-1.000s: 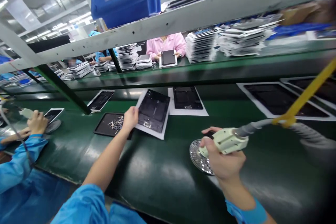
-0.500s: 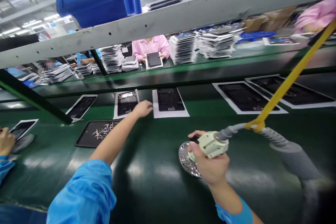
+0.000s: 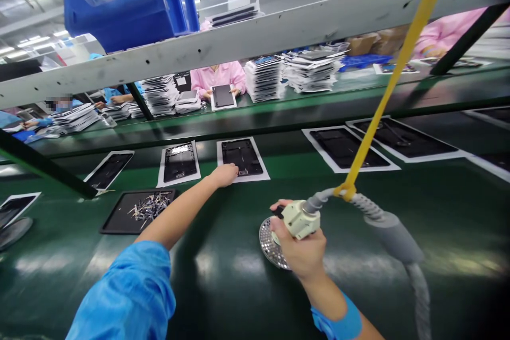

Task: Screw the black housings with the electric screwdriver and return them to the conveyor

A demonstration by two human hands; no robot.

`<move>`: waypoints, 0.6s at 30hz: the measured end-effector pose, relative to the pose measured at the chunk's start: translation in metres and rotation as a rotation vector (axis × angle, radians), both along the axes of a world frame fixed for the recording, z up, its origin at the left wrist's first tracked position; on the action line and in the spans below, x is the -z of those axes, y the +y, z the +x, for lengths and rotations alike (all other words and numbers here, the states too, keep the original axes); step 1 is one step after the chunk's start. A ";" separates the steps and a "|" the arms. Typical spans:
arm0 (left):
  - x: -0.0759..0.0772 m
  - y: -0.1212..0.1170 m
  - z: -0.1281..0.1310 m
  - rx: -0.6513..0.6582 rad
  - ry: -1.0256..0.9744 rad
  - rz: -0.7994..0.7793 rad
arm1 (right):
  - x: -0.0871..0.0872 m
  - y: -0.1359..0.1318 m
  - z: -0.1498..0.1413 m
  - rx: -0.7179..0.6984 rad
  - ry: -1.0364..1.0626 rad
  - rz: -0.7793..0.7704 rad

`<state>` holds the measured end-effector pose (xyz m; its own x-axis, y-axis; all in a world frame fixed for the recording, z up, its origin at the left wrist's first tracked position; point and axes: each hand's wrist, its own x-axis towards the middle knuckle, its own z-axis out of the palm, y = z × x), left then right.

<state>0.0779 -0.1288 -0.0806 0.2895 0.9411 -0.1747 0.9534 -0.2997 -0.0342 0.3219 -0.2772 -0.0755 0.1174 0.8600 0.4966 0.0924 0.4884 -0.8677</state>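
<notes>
Left hand (image 3: 226, 175), mid-frame, is at the lower edge of a black tablet housing (image 3: 241, 156) lying flat on a white sheet (image 3: 255, 177). Fingers bunched; can't tell if they pinch the edge or only touch it.

Right hand (image 3: 300, 247), right of centre and lower, is wrapped round a cream corded tool (image 3: 300, 220). Round dimpled metal disc (image 3: 271, 244) sits right by its lower end; can't tell if the two are joined. Grey cable (image 3: 398, 236) runs off to the right, tied to a yellow strap (image 3: 382, 106).

Black tray (image 3: 115, 218), left of centre, has loose slim parts (image 3: 151, 207) piled in it.

Status: housing at the left hand lies interior up, no cover visible. Neighbour housing (image 3: 179, 162) to its left is also interior up, bright silver area at its top. Reads as part-way, interiors uncovered. Slim parts remain in the tray. Which housings are worked and which aren't: can't tell.
</notes>
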 end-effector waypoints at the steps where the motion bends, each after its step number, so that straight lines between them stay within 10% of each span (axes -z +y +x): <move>1: 0.000 -0.003 0.000 0.008 0.007 -0.004 | 0.001 0.000 0.000 -0.004 -0.001 -0.001; 18: -0.022 0.007 0.013 0.070 0.140 -0.134 | 0.008 0.004 -0.001 -0.025 0.029 -0.016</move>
<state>0.0913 -0.1218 -0.0583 0.3172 0.8852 -0.3403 0.9189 -0.3756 -0.1205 0.3205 -0.2730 -0.0830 0.1095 0.8706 0.4797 0.0551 0.4765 -0.8774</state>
